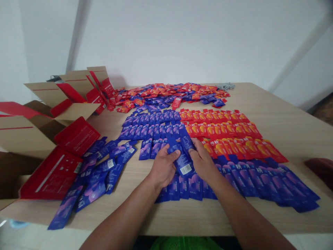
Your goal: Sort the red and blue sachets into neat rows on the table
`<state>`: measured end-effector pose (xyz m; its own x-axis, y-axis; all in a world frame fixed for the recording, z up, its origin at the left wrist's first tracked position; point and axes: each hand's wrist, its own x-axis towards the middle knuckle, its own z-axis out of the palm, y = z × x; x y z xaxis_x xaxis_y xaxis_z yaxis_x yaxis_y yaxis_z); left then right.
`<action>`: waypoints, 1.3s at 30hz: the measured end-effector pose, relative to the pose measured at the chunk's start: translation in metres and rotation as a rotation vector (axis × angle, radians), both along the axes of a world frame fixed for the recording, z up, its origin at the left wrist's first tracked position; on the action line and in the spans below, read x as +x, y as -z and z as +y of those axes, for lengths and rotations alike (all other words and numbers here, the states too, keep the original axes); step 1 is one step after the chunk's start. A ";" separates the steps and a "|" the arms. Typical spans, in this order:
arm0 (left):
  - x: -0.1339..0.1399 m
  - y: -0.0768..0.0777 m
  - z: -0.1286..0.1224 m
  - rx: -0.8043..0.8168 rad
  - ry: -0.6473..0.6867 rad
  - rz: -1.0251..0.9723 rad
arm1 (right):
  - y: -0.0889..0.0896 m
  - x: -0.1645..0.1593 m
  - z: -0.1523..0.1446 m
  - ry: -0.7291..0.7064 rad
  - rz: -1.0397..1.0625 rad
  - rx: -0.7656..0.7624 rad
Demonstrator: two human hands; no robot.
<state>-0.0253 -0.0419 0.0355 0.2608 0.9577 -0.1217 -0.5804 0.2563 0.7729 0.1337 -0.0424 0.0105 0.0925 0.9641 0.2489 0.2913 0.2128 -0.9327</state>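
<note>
My left hand (164,167) grips a blue sachet (182,160), its barcode side facing up and the thumb pressed on it. My right hand (203,158) is closed on another blue sachet (186,141), held close beside the first. Both hands are above the middle of the table, over rows of sachets. Under and beside them lies a front row of blue sachets (244,177). Behind are overlapping blue sachets (148,130) on the left and red-orange sachets (226,128) on the right. How many sachets are in my hands is partly hidden.
Open red and brown cardboard boxes (53,173) stand along the left side. Loose blue sachets (99,173) spill beside them. A mixed heap of red and blue sachets (169,93) lies along the back of the wooden table (299,139), near a white wall.
</note>
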 end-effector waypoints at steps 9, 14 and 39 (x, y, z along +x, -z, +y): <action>0.000 0.003 0.011 -0.120 -0.152 -0.020 | -0.010 -0.009 -0.006 -0.166 0.363 -0.270; -0.013 -0.001 0.017 -0.071 -0.100 -0.119 | -0.021 -0.010 -0.010 -0.197 0.804 -0.506; -0.019 0.011 0.016 0.328 -0.198 0.563 | -0.016 -0.023 -0.014 -0.276 0.791 -0.379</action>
